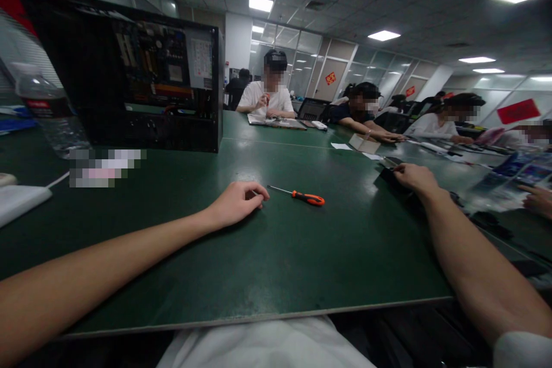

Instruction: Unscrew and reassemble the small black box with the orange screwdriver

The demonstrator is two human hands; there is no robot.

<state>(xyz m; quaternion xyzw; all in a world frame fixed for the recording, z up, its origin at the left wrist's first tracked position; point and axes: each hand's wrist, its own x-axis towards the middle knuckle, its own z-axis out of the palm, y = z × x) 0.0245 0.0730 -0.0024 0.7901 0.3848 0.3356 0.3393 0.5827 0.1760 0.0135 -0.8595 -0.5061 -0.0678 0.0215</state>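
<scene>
One screwdriver (297,196) lies flat on the green table (302,264), just beside the left hand (236,203), whose loosely curled fingers rest near the metal tip and hold nothing. Its long axis runs left to right, tip toward that hand, orange handle pointing right. It looks light and stiff; the thicker handle seems the best place to grasp. The right hand (414,177) rests on a dark object at the table's edge; its grip cannot be told.

Both arms are bare from the wrist up. The left hand (235,202) and the right hand (414,177) wear nothing. A white sleeve (521,351) shows, and white clothes (267,345) sit below.
</scene>
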